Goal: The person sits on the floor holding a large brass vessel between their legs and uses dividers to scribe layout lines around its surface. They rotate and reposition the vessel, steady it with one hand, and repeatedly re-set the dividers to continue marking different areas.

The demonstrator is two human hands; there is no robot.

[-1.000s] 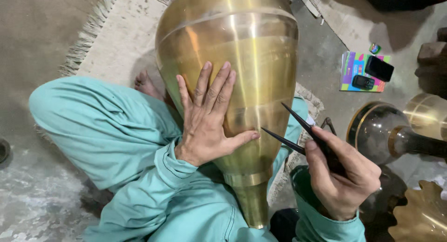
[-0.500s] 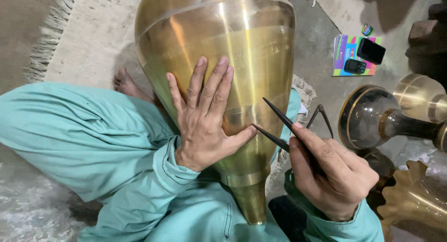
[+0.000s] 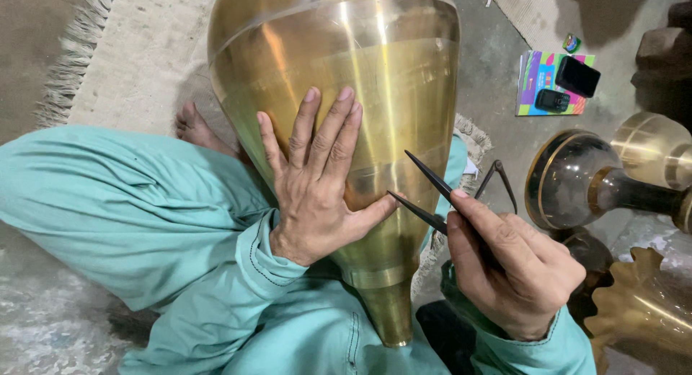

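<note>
A large brass vessel (image 3: 339,79) lies across the person's lap above a fringed rug (image 3: 130,65) on the grey floor (image 3: 497,94). The left hand (image 3: 317,187) presses flat and open on it; the right hand (image 3: 512,267) grips dark dividers (image 3: 425,195).

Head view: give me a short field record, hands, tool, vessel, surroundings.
left hand: flat on the brass vessel, fingers spread
right hand: holds a dark divider, both points towards the vessel, near the left thumb
vessel: large, polished, lying across the lap, narrow neck towards the person
clothing: teal sleeves and trousers
floor right: second divider, two phones on a coloured booklet, more brass pieces
floor left: fringed rug
</note>
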